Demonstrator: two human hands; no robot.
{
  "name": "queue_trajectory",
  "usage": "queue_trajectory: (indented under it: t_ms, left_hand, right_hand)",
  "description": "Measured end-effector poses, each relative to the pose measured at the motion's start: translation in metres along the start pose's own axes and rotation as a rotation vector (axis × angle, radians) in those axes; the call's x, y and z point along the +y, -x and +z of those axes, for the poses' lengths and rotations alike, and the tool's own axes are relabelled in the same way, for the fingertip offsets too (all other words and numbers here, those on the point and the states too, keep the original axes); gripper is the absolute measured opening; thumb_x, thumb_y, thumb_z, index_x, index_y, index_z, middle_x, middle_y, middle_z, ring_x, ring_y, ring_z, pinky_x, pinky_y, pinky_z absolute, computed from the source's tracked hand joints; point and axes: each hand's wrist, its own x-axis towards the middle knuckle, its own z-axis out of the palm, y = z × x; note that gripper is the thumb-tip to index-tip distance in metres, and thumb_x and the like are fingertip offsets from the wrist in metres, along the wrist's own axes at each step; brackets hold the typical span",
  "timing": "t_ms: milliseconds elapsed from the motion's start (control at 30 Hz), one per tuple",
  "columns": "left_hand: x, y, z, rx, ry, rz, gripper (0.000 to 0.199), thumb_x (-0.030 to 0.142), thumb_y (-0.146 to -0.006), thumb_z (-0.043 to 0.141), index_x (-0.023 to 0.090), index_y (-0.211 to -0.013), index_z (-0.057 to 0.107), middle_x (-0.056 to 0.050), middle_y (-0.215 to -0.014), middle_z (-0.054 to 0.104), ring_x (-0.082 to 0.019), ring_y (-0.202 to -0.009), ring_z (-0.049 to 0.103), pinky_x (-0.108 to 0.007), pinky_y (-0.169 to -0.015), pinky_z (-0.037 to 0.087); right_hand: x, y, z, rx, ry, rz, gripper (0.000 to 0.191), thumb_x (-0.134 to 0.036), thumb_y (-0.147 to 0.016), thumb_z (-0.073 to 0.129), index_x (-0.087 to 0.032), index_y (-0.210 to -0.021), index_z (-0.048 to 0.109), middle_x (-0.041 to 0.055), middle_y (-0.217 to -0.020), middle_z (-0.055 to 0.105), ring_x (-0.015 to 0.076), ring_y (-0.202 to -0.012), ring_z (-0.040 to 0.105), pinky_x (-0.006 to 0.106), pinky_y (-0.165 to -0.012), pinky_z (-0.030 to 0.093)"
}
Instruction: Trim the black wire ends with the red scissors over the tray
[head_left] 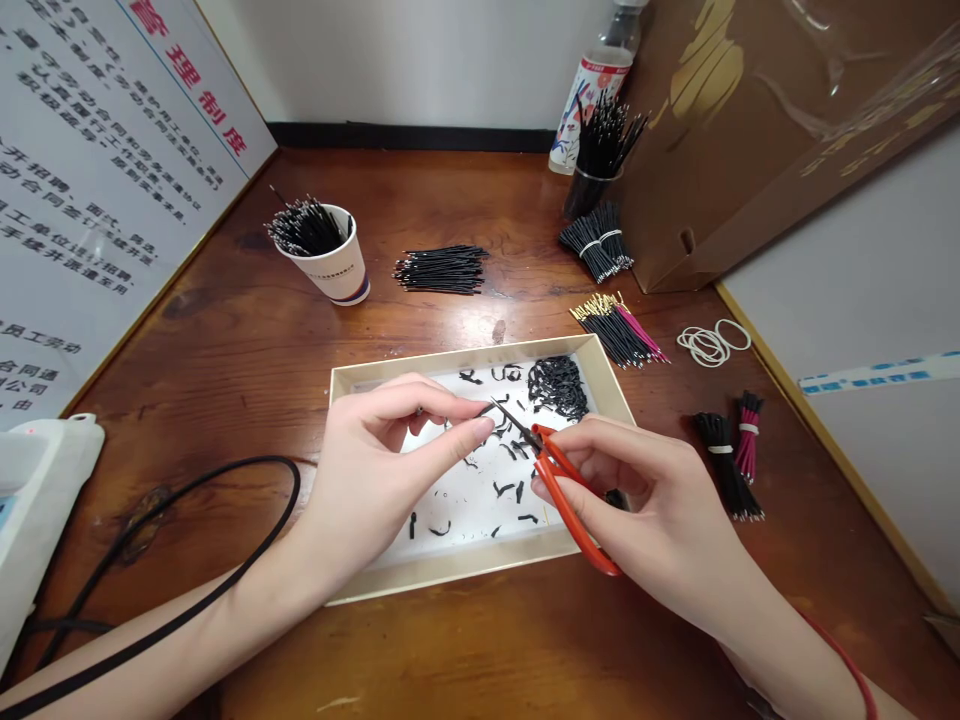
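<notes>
Over a shallow cream box (480,580) with a white inside, my left hand (397,460) pinches a small black piece (489,408) between thumb and forefinger. My right hand (637,490) is closed on red-handled scissors (566,500), whose dark blades point left and reach the black piece at my left fingertips. Short black scraps (510,490) lie scattered on the box floor under both hands. A denser heap of small black pieces (558,388) fills the box's back right corner.
Behind the box are a paper cup (337,270) of black wires, a loose wire pile (441,270), tied bundles (598,242) and a bottle (589,95). Rubber bands (709,343) and more bundles (724,462) lie right. A black cable (289,500) loops over my left forearm. A carton (720,130) stands back right.
</notes>
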Motion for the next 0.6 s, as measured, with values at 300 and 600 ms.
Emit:
queue_trajectory:
  t_ms: [300, 600]
  left_hand:
    - [0.0036, 0.0010, -0.0015, -0.064, 0.008, -0.049, 0.010, 0.016, -0.072, 0.077, 0.026, -0.071, 0.078, 0.004, -0.075, 0.076, -0.011, -0.069, 0.067, -0.020, -0.062, 0.052]
    - [0.0018, 0.0006, -0.0025, -0.103, 0.008, -0.087, 0.003, 0.022, -0.074, 0.077, 0.024, -0.073, 0.077, 0.004, -0.075, 0.076, -0.009, -0.067, 0.064, -0.018, -0.060, 0.048]
  right_hand:
    - [-0.0015, 0.0006, 0.0011, 0.050, -0.086, 0.036, 0.008, -0.014, -0.078, 0.066, -0.021, -0.077, 0.065, -0.0041, -0.064, 0.061, 0.0083, -0.053, 0.052, 0.019, -0.048, 0.044]
    - [-0.0034, -0.0027, 0.0030, 0.120, -0.145, 0.010, 0.009, -0.017, -0.078, 0.070, -0.022, -0.081, 0.063, -0.0039, -0.067, 0.064, 0.0095, -0.057, 0.058, 0.020, -0.053, 0.051]
